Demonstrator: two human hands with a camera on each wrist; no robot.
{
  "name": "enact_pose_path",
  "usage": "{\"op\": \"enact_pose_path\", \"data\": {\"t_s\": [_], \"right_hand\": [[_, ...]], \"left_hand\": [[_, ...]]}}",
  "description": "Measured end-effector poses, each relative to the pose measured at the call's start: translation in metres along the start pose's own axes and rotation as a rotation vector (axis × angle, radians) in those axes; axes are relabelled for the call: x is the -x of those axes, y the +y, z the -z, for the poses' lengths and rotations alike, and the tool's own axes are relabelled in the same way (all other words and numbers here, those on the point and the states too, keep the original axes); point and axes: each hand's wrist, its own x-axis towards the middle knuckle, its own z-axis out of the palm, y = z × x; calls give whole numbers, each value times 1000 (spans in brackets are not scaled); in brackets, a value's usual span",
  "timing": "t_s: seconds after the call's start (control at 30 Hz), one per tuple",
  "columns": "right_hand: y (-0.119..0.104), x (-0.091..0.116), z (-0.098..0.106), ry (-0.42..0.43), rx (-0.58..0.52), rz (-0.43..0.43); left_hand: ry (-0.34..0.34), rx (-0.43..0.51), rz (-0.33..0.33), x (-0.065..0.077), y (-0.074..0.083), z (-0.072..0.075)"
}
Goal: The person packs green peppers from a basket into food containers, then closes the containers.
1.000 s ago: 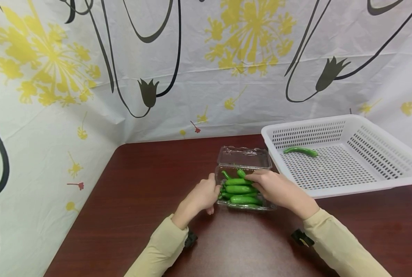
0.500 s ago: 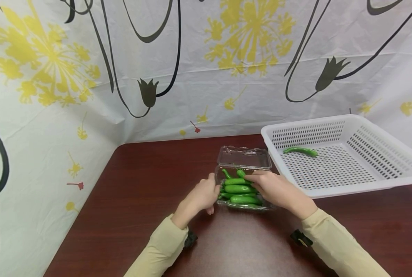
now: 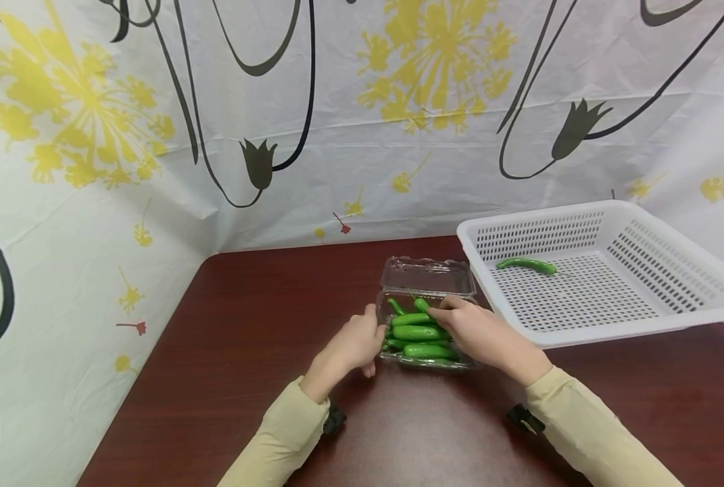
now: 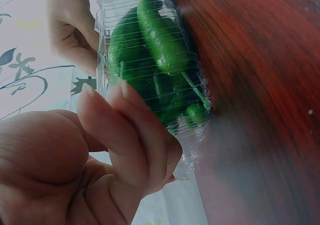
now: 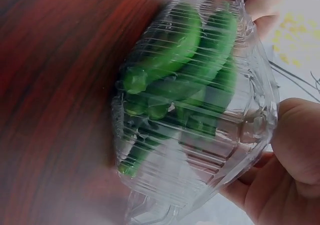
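Several green chili peppers (image 3: 419,333) lie in a clear plastic clamshell box (image 4: 150,60), whose lid (image 3: 428,276) is folded back. My left hand (image 3: 357,340) grips the left side of this box, with curled fingers showing in the left wrist view. From the right, my right hand (image 3: 480,335) reaches over the rim. Its fingertips touch the peppers near the back, at the end of a short upright pepper (image 3: 421,304). The box wall and the hand itself hide the thumb's hold. In the right wrist view, the right hand (image 5: 290,160) shows behind the ribbed plastic.
A large white perforated basket (image 3: 672,311) stands at the right, its corner beside the box lid. One curved green chili pepper (image 3: 527,265) lies in it. The dark red table (image 3: 264,338) meets a patterned white cloth (image 3: 325,135) at the back.
My right hand has shifted slightly left over the peppers, and its knuckle has risen a little. The left hand and box stay in place; the head view has drifted slightly.
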Motion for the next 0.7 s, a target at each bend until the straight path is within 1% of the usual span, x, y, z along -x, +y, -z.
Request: {"op": "enact_pose_path", "data": {"t_s": [0.2,0.43,0.7], "right_hand": [[1,-1,-1,53,6,41],[2,-3,-3,60,-52,-7],[2,-3,-2,51,-43,-20]], "left_hand": [[3,2,-2,-1,-1,-1],[8,-4,-7,-1,-1,-1],[4,-10,-1,-1,-1,-1]]}}
